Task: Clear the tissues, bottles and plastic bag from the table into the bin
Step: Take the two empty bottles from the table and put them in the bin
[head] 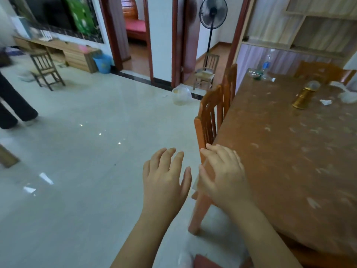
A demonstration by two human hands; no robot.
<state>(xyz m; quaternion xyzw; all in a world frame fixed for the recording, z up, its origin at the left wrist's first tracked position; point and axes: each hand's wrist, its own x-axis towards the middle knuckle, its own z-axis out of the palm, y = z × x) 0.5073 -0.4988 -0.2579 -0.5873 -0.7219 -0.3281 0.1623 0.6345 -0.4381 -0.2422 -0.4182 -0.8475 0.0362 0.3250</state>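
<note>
My left hand [166,180] hovers over the floor with fingers spread and nothing in it. My right hand [224,176] rests open against the back of an orange wooden chair [207,124] at the table's near corner. The table [280,151] wears a brown patterned cloth. At its far end lie clear plastic bottles [261,72]. A crumpled tissue [326,101] and a white plastic bag [347,95] sit at the far right. A bin lined with a clear bag [181,95] stands on the floor beyond the chairs.
A gold ornament with a glass globe [304,96] stands on the table. A second orange chair [230,82] lines the table's left side. Further off are a standing fan [212,22], a small wooden chair [206,74], a blue bin [102,63] and a person's dark trouser legs [13,105].
</note>
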